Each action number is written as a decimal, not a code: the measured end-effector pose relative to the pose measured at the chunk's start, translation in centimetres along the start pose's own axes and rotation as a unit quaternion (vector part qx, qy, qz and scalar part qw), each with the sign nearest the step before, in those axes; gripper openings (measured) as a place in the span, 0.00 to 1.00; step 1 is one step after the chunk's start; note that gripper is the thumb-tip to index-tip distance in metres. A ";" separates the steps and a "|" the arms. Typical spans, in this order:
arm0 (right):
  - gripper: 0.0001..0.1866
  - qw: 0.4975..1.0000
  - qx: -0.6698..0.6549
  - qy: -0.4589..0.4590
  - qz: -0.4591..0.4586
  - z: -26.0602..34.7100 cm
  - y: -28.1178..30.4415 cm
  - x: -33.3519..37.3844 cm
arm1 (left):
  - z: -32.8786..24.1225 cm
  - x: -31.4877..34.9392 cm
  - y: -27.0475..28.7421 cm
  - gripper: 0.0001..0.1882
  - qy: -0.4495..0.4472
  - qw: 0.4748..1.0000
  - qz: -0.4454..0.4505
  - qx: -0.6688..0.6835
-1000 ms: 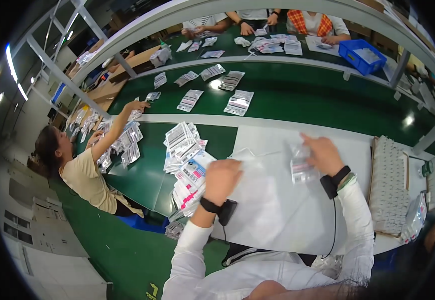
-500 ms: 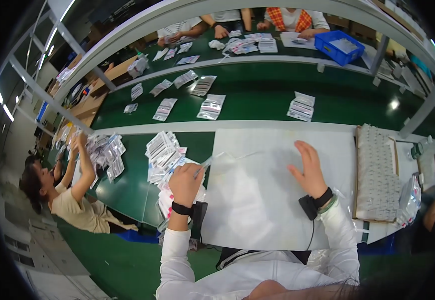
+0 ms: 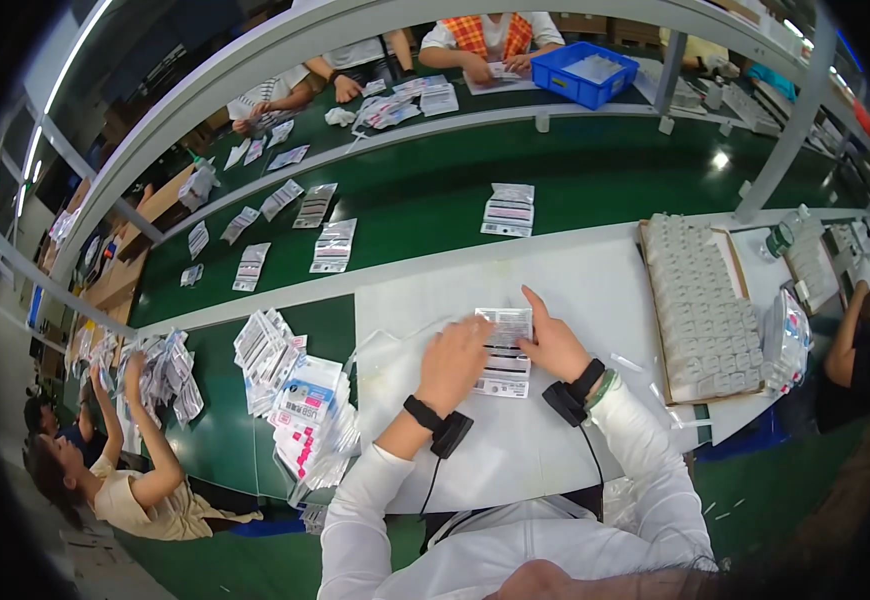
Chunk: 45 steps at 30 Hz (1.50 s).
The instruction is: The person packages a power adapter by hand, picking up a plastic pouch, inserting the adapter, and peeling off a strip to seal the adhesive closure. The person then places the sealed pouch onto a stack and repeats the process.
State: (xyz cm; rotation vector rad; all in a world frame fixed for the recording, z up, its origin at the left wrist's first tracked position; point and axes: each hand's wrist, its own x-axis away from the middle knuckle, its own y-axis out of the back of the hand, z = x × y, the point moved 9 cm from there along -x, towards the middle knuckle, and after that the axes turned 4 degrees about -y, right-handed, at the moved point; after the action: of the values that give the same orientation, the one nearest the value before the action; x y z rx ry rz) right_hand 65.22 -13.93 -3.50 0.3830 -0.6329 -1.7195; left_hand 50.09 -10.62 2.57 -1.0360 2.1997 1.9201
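A flat silver-and-white printed pouch (image 3: pixel 505 375) lies in front of me over the white work surface (image 3: pixel 425 465), between my hands. My left hand (image 3: pixel 455 365) is closed at its upper left edge; the fingers are a little blurred and partly cover it. At the pouch's right edge is my right hand (image 3: pixel 555 345), thumb touching the edge and index finger stretched upward, apart from the thumb. To the left, a loose pile of similar pouches (image 3: pixel 305 400) spreads over the green table and the edge of the white surface. Both wrists wear black straps with small boxes.
A carton tray (image 3: pixel 705 310) of small whitish pieces stands at the right, beside a clear bag (image 3: pixel 785 340). Several pouches lie on the green belt (image 3: pixel 405 215) ahead. A blue bin (image 3: pixel 585 75) sits beyond. Another person (image 3: pixel 120 470) works at the left; others sit opposite.
My left hand has moved right from the pile to the middle, where a pouch now shows. My right hand has come left to the pouch's edge. The whole view has shifted.
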 end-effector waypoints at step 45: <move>0.21 0.845 0.398 -0.068 -0.351 -1.5 20.2 20.6 | -3.1 0.8 -3.6 0.10 -0.074 0.994 0.019 -0.075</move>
State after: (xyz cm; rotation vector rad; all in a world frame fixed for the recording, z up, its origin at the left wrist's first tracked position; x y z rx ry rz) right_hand 76.98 -37.16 9.02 1.2030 -1.4494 -2.1069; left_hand 52.48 -13.78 -0.12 -0.8433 2.0385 2.1324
